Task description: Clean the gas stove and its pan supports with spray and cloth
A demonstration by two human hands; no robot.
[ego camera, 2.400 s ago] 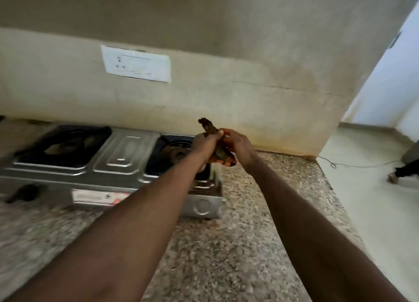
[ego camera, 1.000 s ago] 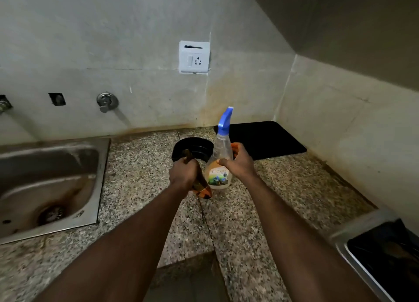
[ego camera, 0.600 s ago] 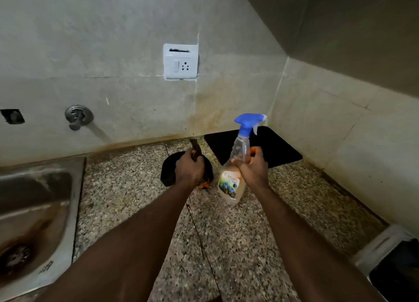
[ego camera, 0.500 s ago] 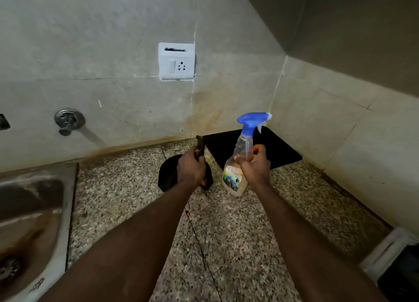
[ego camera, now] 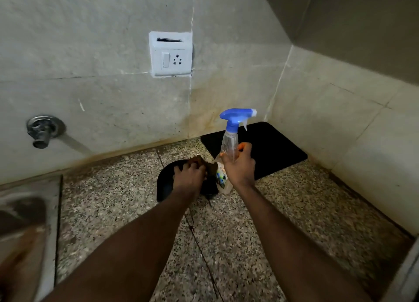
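My right hand (ego camera: 239, 166) grips the neck of a clear spray bottle (ego camera: 229, 143) with a blue trigger head, nozzle pointing right; its base is at the granite counter (ego camera: 283, 211). My left hand (ego camera: 189, 175) is pressed down on a black round pan-like piece (ego camera: 164, 185) lying on the counter, fingers curled over a dark brown cloth (ego camera: 209, 165) that is mostly hidden under the hand. Only a steel edge of the gas stove (ego camera: 408, 272) shows at the lower right corner.
A black mat (ego camera: 274, 147) lies in the counter's back corner behind the bottle. A steel sink (ego camera: 52, 222) is at the left, with a wall valve (ego camera: 43, 129) above it. A white socket plate (ego camera: 170, 54) is on the wall.
The view swung from the stove to the corner counter. My right hand took hold of the spray bottle. My left hand, with the cloth, dropped onto the black piece.
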